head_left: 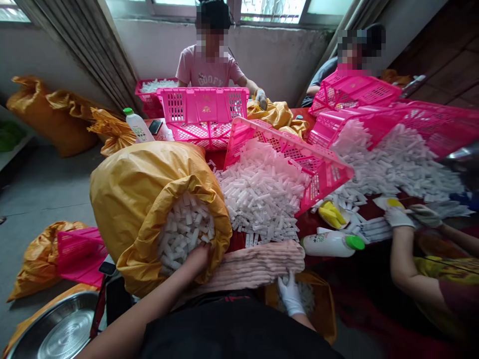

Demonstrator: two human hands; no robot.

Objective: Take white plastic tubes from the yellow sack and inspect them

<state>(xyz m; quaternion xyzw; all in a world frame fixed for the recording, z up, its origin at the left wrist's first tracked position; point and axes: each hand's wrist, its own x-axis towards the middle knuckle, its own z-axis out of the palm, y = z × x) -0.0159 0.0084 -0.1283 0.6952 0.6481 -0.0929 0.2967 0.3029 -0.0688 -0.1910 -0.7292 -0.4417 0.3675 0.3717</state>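
My left hand is bare and reaches into the mouth of a big yellow sack full of small white plastic pieces; its fingers are buried among them. My right hand, in a white glove, rests curled at the near edge of a pink folded cloth, above a smaller yellow bag with white pieces. Past the cloth a tipped pink basket spills a heap of white pieces onto the red table.
A white bottle with a green cap lies by the cloth. On the right, a co-worker's gloved hands sort pieces. Two more people sit at the far side behind pink baskets. A steel bowl and yellow sacks stand on the floor to the left.
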